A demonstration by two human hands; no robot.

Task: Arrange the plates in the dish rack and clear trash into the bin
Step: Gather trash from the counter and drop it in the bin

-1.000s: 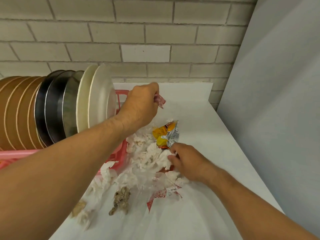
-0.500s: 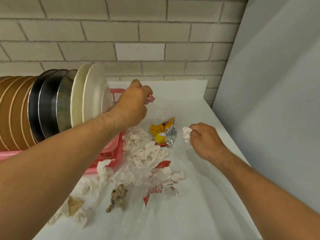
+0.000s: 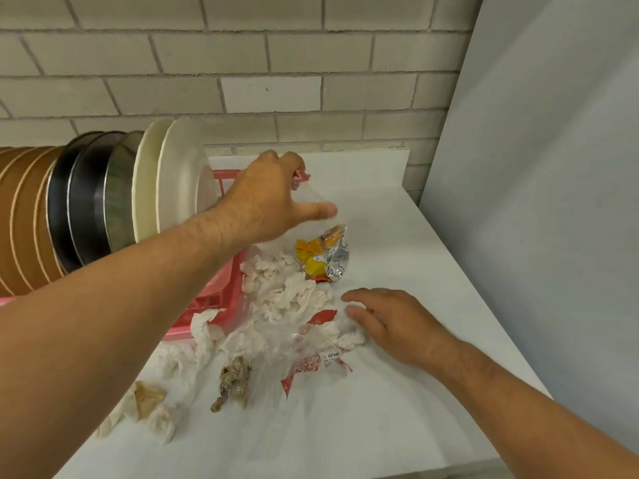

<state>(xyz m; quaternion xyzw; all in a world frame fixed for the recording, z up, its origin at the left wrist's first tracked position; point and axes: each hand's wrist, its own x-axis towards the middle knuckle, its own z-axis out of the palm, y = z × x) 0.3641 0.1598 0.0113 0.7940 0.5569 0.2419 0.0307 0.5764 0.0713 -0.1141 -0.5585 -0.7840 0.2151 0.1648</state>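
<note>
Two hands work a trash pile on the white counter. Left hand has fingers curled round the red-trimmed rim of a clear bag, lifted so the mouth gapes twd the right hand. Prob. the bag acts as collector, since no bin is in view. Yellow/silver snack wrapper + tissue wads look to be inside the film. Right hand is spread, fingers straight, holding nothing, tips on or just over a white wad at the bag's near edge; contact unclear. Plates stand on edge in the pink dish rack, so that part looks done. Brown scrap + loose tissues lie outside the bag, not yet gathered.
</note>
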